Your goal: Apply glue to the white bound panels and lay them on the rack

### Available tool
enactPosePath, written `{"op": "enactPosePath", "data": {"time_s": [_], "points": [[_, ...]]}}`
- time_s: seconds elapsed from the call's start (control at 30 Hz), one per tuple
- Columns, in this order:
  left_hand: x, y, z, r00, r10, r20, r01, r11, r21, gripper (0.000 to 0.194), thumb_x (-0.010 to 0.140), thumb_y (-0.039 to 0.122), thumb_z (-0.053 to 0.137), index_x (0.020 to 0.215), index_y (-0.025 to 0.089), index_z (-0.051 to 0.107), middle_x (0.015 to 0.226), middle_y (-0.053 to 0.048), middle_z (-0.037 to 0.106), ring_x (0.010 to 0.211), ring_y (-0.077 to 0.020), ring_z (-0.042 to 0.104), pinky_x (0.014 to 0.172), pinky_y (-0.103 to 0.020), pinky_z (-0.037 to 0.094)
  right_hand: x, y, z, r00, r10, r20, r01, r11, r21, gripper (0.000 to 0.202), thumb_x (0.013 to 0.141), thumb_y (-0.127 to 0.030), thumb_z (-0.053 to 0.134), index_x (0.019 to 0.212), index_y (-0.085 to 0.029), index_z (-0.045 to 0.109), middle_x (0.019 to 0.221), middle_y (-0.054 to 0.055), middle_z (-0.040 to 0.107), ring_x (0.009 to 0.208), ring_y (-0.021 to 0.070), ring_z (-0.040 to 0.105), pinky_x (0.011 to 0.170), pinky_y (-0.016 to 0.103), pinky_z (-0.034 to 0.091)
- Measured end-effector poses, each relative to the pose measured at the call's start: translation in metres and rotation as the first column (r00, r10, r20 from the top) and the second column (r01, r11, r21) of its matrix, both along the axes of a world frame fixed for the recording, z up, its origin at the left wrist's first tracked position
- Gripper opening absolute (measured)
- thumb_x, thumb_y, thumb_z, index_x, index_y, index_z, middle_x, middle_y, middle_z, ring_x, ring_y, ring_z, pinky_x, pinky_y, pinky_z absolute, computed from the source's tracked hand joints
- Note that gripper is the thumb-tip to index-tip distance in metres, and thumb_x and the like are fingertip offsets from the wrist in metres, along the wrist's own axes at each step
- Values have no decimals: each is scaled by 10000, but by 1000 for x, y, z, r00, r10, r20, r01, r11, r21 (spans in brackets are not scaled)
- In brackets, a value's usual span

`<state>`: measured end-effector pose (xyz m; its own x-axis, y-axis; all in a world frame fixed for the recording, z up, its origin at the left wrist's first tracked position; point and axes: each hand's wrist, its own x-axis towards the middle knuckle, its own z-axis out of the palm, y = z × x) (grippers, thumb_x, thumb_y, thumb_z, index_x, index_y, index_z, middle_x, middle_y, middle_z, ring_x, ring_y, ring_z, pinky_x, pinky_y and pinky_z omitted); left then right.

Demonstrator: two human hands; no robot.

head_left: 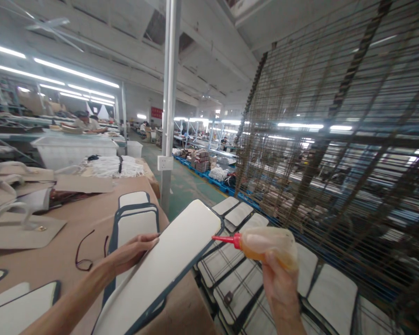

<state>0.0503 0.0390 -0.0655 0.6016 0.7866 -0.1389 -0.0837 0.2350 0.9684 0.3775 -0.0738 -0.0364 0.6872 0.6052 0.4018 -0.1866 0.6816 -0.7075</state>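
Observation:
A long white panel with a dark blue border (167, 260) is held up at a slant over the table, its far corner rounded. My left hand (139, 249) grips its left edge, thumb on the white face and fingers underneath. In my right hand (279, 279) is a squeeze bottle (265, 244) of amber liquid, tipped nearly level. Its red nozzle points left, with the tip at or very near the panel's right border; whether they touch I cannot tell. Behind my left hand lie similar dark-edged panels (138, 221) in a stack.
Eyeglasses (84, 265) lie on the brown-covered table (66, 237), near beige bag pieces (24, 228) at left. On the right, more white panels (331, 293) rest on a wire rack, below an upright wire grid (328, 116). A metal post (168, 107) stands ahead.

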Motion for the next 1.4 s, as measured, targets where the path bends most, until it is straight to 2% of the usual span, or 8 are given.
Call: {"op": "enactPosePath", "data": {"time_s": [0.17, 0.33, 0.53, 0.63, 0.93, 1.17, 1.4], "points": [[0, -1, -3, 999, 26, 35, -25, 999, -19, 428, 728, 376, 711, 1112, 188, 688, 990, -78, 735, 772, -197, 665, 663, -236, 484, -5, 1, -2, 999, 2, 52, -2, 1000, -13, 479, 620, -275, 791, 1068, -217, 634, 928, 15, 685, 859, 208, 642, 817, 345, 521], [0, 0, -6, 997, 58, 48, -56, 998, -32, 411, 714, 365, 727, 1077, 172, 704, 944, -72, 745, 715, -172, 659, 633, -221, 479, -10, 3, -3, 997, 15, 78, -14, 1000, -12, 478, 633, -280, 782, 1081, -215, 627, 940, 22, 681, 887, 217, 635, 840, 363, 511], [1, 1, -7, 996, 77, 48, -75, 997, -28, 415, 713, 373, 727, 1068, 160, 699, 927, -80, 745, 710, -173, 655, 628, -223, 471, -15, 5, -3, 997, 71, 30, -71, 997, -10, 494, 599, -252, 806, 1061, -210, 636, 908, -1, 692, 877, 186, 642, 824, 294, 510], [2, 0, -5, 994, 100, 47, -98, 994, -38, 387, 708, 376, 731, 1023, 151, 710, 865, -73, 748, 697, -171, 653, 623, -220, 469, -18, 6, -4, 994, 101, 29, -101, 995, -17, 499, 605, -247, 806, 1070, -207, 632, 904, -5, 696, 852, 167, 647, 815, 263, 510], [6, -1, 1, 993, 105, 49, -104, 994, -26, 433, 702, 389, 734, 1041, 121, 695, 826, -89, 744, 658, -159, 641, 593, -210, 460, -24, 7, -9, 998, 69, 9, -69, 996, -55, 524, 555, -278, 828, 1036, -184, 642, 907, 35, 704, 864, 213, 658, 785, 317, 537], [9, 0, 3, 989, 145, 36, -143, 988, -54, 424, 650, 414, 770, 939, 108, 712, 761, -84, 739, 623, -153, 633, 575, -213, 460, -27, 6, -12, 999, 37, 37, -34, 997, -72, 542, 545, -317, 830, 1039, -197, 642, 853, 21, 698, 808, 202, 661, 781, 332, 534], [9, 4, 5, 985, 171, -1, -171, 984, -55, 437, 589, 411, 805, 895, 114, 710, 701, -60, 729, 582, -144, 622, 512, -197, 435, -31, 5, -14, 996, 82, -23, -83, 993, -79, 506, 512, -279, 845, 977, -200, 662, 846, 4, 695, 797, 181, 655, 773, 297, 523]]}}
